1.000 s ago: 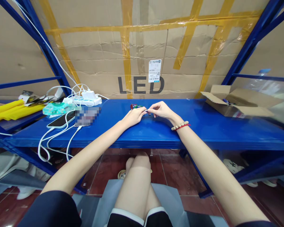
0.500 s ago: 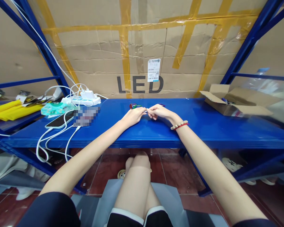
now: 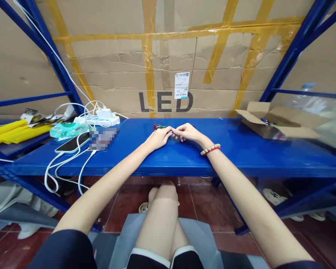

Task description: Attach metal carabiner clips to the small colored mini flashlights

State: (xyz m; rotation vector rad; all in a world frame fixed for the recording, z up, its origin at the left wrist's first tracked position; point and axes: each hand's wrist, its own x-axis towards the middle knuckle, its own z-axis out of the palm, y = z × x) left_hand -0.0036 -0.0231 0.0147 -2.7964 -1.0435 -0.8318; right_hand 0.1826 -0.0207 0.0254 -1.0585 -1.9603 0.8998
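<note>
1. Pinching narrowly with the left hand (image 3: 158, 139) and the right hand (image 3: 188, 132), meeting fingertip to fingertip on a small pale piece (image 3: 171, 131). Cannot tell its exact shape, mostly covered by the fingers.
2. Holding that piece between both hands, over the middle of the blue table (image 3: 168, 160), toward the far side.
3. Just beyond the left hand, see small red and green pieces (image 3: 156, 127), partly hidden.
4. Wearing a beaded bracelet (image 3: 205, 152) and a red cord (image 3: 214, 149) on the right wrist.
5. Well to the right, find an open cardboard box (image 3: 277, 130), flaps spread, with a small dark item (image 3: 265, 120) inside.
6. To the left, find a phone (image 3: 68, 145) plugged into a white cable, just beside a pixelated object (image 3: 105, 139).
7. Behind those, note a teal packet (image 3: 67, 130) and a white power strip (image 3: 109, 121); farther left, yellow items (image 3: 8, 131).
8. Facing a cardboard sheet (image 3: 114, 74) printed "LED", crossed with yellow tape (image 3: 147, 56), bearing a white label (image 3: 182, 85).
</note>
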